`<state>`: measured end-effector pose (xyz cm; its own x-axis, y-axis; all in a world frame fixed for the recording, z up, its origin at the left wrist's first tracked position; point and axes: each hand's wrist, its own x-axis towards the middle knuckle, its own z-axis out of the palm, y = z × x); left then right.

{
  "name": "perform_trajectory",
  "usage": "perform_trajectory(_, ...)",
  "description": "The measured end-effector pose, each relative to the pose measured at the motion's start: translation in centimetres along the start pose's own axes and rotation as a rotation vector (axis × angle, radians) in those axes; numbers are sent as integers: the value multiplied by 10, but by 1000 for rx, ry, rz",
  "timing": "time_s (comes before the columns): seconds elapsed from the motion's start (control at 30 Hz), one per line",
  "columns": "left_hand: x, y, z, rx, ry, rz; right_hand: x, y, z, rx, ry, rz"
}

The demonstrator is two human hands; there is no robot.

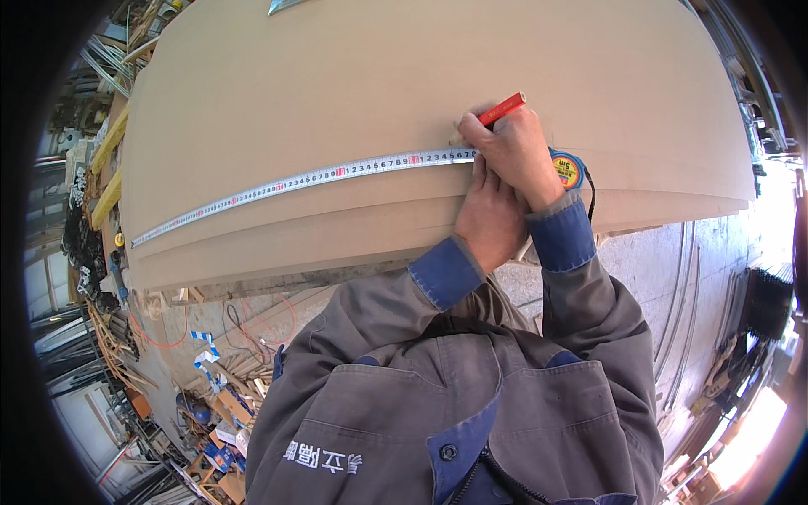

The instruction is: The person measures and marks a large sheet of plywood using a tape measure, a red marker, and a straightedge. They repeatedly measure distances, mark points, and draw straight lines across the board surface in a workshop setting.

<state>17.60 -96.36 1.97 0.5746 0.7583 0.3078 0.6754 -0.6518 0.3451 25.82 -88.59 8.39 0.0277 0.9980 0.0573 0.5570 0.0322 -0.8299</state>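
Observation:
A steel tape measure lies across a large tan board (404,76), its white blade (340,172) stretched from the board's left edge to my hands. Its blue and yellow case (566,169) shows just right of my right wrist. My left hand (490,220) is at the near edge, fingers closed on the blade close to the case; the right hand partly hides them. Crossing above it, my right hand (515,150) grips a red carpenter's pencil (505,108). The pencil leans with its lower end toward the board, just beyond the blade.
Beneath the top board, more sheet edges (337,234) stick out in a stack. Yellow bars (108,202) stand by its left end. Scrap wood and boxes (223,446) litter the floor at lower left, near an orange cord (160,343). Long metal strips (686,311) lie on the right.

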Motion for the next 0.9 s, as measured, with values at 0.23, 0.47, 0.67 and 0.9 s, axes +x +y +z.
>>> perform_trajectory(0.23, 1, 0, 0, -40, 34, 3, 0, -2, -2, 5, -23, 52)
perform_trajectory(0.47, 1, 1, 0, -19, 70, -3, 1, -2, 0, 91, 1, 27)
perform_trajectory(0.67, 1, 1, -2, 5, 46, -14, 1, -1, -4, 49, -42, -6)
perform_trajectory(0.9, 0, 1, -5, 54, -6, -17, 1, 0, -3, 23, -44, -5)
